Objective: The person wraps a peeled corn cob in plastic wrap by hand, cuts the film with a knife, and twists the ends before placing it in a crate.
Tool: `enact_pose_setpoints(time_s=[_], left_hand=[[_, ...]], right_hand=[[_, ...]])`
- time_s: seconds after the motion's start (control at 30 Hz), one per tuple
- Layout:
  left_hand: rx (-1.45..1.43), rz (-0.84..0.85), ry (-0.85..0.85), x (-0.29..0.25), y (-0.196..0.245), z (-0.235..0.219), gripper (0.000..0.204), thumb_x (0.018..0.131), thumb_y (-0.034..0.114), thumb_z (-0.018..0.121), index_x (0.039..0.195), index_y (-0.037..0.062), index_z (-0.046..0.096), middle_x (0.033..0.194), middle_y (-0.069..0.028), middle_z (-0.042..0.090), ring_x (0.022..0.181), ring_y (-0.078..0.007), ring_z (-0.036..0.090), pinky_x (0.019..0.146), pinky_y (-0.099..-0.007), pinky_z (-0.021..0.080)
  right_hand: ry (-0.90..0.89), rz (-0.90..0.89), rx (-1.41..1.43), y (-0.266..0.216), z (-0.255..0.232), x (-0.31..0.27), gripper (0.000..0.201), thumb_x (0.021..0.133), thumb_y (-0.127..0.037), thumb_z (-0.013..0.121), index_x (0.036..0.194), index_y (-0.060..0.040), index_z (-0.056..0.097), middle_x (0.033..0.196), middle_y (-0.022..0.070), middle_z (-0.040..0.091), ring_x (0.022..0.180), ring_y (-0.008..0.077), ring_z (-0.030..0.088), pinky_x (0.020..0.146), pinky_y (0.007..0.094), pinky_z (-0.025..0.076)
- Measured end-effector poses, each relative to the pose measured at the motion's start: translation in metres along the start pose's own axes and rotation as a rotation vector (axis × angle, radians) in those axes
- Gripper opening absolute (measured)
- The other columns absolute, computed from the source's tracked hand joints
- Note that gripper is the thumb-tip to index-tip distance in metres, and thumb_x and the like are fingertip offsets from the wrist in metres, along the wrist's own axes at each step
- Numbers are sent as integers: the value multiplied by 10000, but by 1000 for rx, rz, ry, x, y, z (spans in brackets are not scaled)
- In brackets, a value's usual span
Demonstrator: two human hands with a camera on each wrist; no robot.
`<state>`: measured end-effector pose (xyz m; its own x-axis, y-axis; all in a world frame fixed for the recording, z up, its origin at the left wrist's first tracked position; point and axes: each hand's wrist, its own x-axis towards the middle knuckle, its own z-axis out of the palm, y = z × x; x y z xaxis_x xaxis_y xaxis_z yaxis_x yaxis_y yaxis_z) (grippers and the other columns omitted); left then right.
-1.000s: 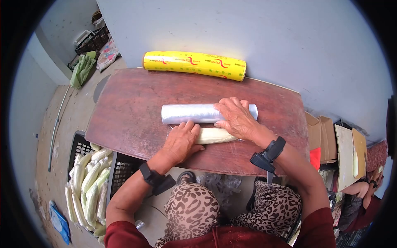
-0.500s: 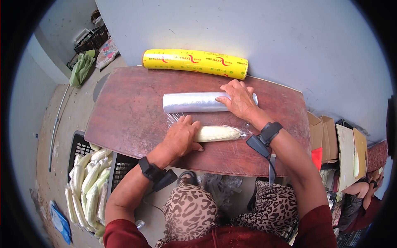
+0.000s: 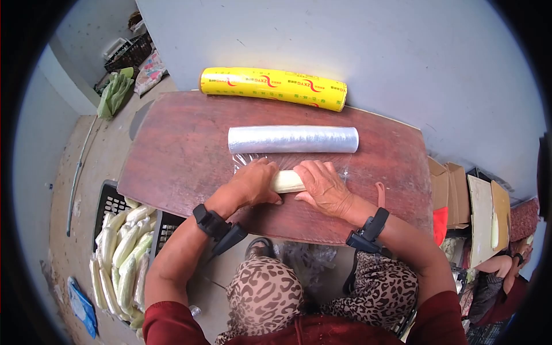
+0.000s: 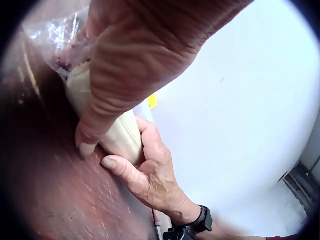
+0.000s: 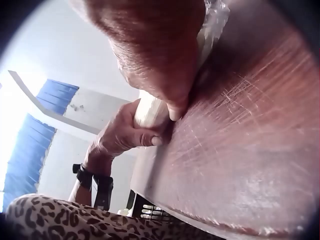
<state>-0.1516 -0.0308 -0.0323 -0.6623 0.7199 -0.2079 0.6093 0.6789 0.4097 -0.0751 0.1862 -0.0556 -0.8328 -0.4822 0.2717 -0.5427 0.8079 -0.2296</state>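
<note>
A pale ear of corn [image 3: 287,181] lies crosswise on the brown tabletop [image 3: 172,155], partly covered by both hands. My left hand [image 3: 250,181] grips its left end, thumb on the near side and fingers over the top. Around the right end curl the fingers of my right hand [image 3: 325,187]. Clear film [image 3: 244,161] stretches from the corn back to a roll of cling film [image 3: 293,140] just beyond the hands. In the left wrist view, crinkled film [image 4: 57,37] bunches at the corn's end. The right wrist view shows the corn's bare middle [image 5: 150,111] between both hands.
A yellow printed roll [image 3: 273,88] lies at the table's back edge by the wall. A knife [image 3: 380,194] lies right of the right hand. At lower left, a black crate [image 3: 109,198] holds many wrapped ears. Cardboard boxes [image 3: 454,195] and another person [image 3: 500,276] are at right.
My right hand has left the film roll and come down onto the corn's right end. The roll has moved back from the corn, drawing film out between them. My left hand stays on the corn.
</note>
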Motion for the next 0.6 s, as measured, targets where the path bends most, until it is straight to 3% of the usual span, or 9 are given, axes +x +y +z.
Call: enact_pose_setpoints(time_s=[0.13,0.23,0.47,0.6], left_hand=[[-15,-44,-40,1,2,-6,618,656,338,874,1062,-13,567,1093,-228,625,1093,-403,590,945,-444,479],[-18,-69,-44,1,3,-8,627,658,349,872,1049,-21,552,1109,-234,626,1103,-404,589,949,-445,476],[56,-63,-26,-8,0,-4,623,662,366,863,1034,-34,564,1135,-244,622,1118,-403,582,954,-445,475],[151,-213,-159,-20,-12,-19,607,671,329,847,1109,-19,611,1191,-218,620,1158,-375,574,983,-445,470]], right_hand=[[-32,-3,9,12,4,1,574,750,-369,785,1133,-45,506,1038,120,511,994,301,514,819,429,398],[-133,111,14,19,-3,0,548,755,-398,782,1070,-51,498,1017,122,511,969,305,519,819,434,415],[-164,13,-42,18,-1,-5,526,776,-439,756,991,-42,486,986,135,512,948,307,524,817,428,426],[-211,3,-64,14,-5,-7,506,786,-440,753,955,-42,489,954,138,520,916,301,522,812,428,417]])
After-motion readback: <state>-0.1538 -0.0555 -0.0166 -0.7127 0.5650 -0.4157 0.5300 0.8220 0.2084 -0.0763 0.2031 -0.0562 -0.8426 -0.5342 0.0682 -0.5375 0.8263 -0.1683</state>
